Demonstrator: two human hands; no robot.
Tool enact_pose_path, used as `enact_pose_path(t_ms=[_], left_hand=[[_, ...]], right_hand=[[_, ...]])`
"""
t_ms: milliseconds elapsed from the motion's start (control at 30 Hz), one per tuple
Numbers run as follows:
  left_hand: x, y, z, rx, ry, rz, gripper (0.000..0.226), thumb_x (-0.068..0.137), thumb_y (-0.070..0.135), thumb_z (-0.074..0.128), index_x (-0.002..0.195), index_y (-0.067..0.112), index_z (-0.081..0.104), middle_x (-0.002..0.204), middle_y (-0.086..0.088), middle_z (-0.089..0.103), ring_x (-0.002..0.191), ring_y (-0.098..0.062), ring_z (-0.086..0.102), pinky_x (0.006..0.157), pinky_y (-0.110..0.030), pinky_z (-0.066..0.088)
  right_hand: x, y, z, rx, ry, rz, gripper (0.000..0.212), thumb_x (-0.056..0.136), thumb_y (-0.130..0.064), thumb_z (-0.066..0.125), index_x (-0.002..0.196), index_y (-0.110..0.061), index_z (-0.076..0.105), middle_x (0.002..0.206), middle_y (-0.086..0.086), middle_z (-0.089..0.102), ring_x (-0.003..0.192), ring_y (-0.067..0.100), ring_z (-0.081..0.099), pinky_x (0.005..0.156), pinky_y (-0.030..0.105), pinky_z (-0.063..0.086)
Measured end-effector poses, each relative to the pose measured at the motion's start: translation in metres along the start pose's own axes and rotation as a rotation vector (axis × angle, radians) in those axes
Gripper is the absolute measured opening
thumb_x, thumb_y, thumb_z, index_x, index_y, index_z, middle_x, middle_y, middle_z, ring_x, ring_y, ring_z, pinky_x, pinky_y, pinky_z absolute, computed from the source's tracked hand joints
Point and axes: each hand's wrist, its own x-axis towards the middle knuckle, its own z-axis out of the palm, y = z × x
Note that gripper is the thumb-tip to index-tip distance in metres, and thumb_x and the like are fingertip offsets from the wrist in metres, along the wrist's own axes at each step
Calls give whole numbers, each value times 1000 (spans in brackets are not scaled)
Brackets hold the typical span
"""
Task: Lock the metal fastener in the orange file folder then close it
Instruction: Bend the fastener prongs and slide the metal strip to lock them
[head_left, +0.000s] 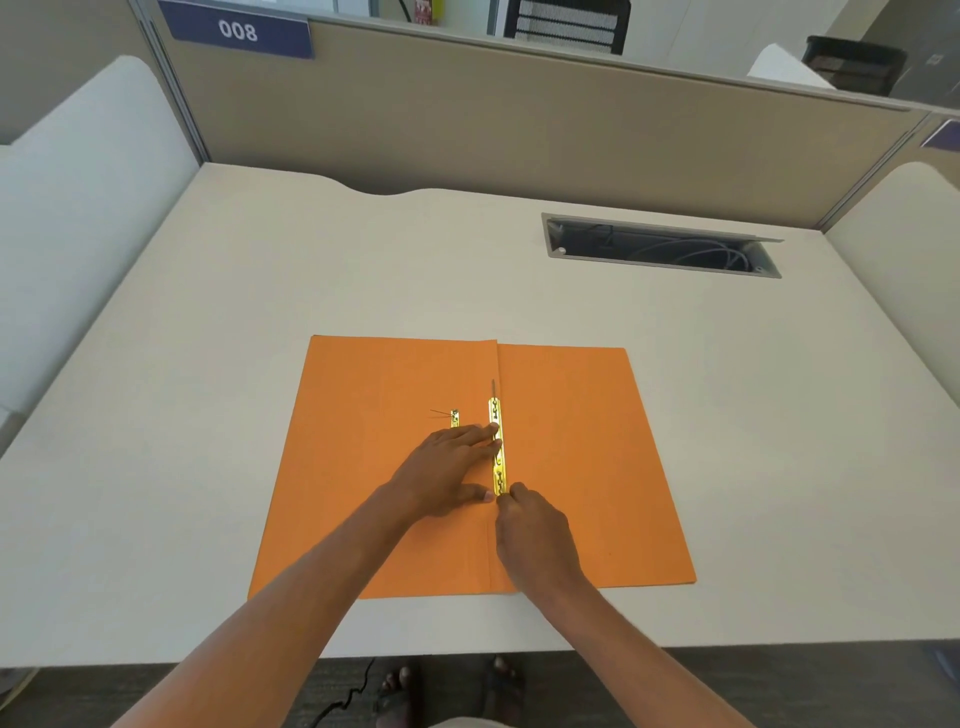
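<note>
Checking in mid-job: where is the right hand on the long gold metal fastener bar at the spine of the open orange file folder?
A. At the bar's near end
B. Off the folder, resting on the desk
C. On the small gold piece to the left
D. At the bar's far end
A: the right hand has its fingertips at the near end of the long gold metal fastener bar, while the left hand presses beside the bar's middle on the open orange file folder.

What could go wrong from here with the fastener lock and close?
1. A prong sticks up past the far end of the metal fastener bar; closing the orange folder before it is bent flat could crease the cover.
2. A second small metal piece lies loose on the left flap, partly under the left hand; it may be trapped inside.
3. The right hand pinches only the bar's near end, so it could skew.
</note>
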Motion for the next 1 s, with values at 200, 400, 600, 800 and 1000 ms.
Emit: enact_pose_path(t_ms=[200, 400, 600, 800, 1000], left_hand=[[-1, 1, 0, -15, 6, -8, 74, 85, 47, 64, 148, 24, 31, 160, 8, 18, 146, -15, 18, 116, -35, 20], [-3, 3, -3, -45, 11, -15, 74, 85, 46, 65, 147, 24, 33, 160, 8, 18, 146, -14, 18, 116, -34, 19], [-4, 3, -3, -54, -14, -30, 73, 86, 48, 63, 148, 25, 32, 160, 10, 15, 146, -13, 16, 117, -36, 20], [-5, 1, -3, -68, -22, -35, 73, 86, 48, 63, 148, 26, 31, 160, 10, 16, 146, -14, 18, 117, -37, 21], [-73, -2, -17, -388, 458, -441, 49, 86, 30, 70, 131, 20, 56, 141, 7, 48, 129, -14, 44, 107, -32, 36]], right_hand=[[15, 40, -8, 186, 175, 134, 43, 95, -33, 32, 94, -12, 70, 94, 2, 66, 86, 22, 61, 74, 34, 50], [23, 80, 5, 148, 90, 136, 56, 99, -41, 25, 139, -10, 48, 150, 6, 43, 142, 21, 32, 117, 37, 27], [18, 92, 19, 121, -80, 123, 79, 91, -61, -7, 155, -16, 7, 163, -3, 0, 149, 11, -7, 123, 38, 7], [16, 97, 23, 49, -116, 93, 75, 94, -60, 0, 154, -16, -3, 163, -2, -10, 148, 10, -14, 120, 32, -6], [15, 100, 29, 22, -90, 89, 71, 98, -56, 10, 154, -15, -2, 163, -1, -9, 149, 11, -13, 120, 34, -3]])
